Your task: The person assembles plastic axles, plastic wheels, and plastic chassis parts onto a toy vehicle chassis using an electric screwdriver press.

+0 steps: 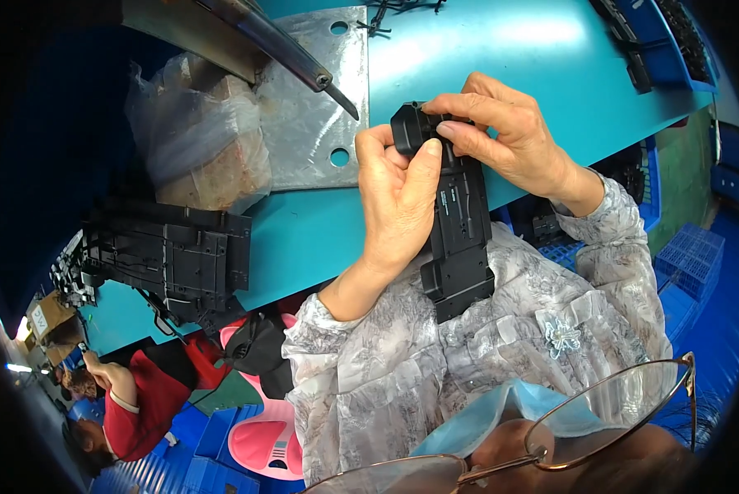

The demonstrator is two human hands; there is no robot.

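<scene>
Black plastic housing, long and ribbed with clips and recesses along its face, is what we hold up between both our hands, lifted off the table and standing roughly on end, its lower end down against our patterned grey blouse. Our left hand wraps the housing's left edge from below, the thumb pressed up onto the blocky upper end. Our right hand comes in from the right and clasps the same upper end from above, fingertips curled over its top corner and touching the left thumb. Both hands are closed on the part; neither is free.

Behind the housing lies the teal table. On it, just left of our hands, we see a grey metal plate with round holes, and a shiny metal bar ending in a dark point lies slanted across it. Left of the plate sits a clear plastic bag with something brownish inside. Nearer the table's edge on the left rests a second, larger black plastic moulding, well apart from the one we hold. Blue crates with dark parts stand at the upper right, and more blue crates sit on the floor to the right. At the lower left another person in a red top is seated, and a pink plastic stool stands beside us. Spectacle rims cross the bottom edge.
</scene>
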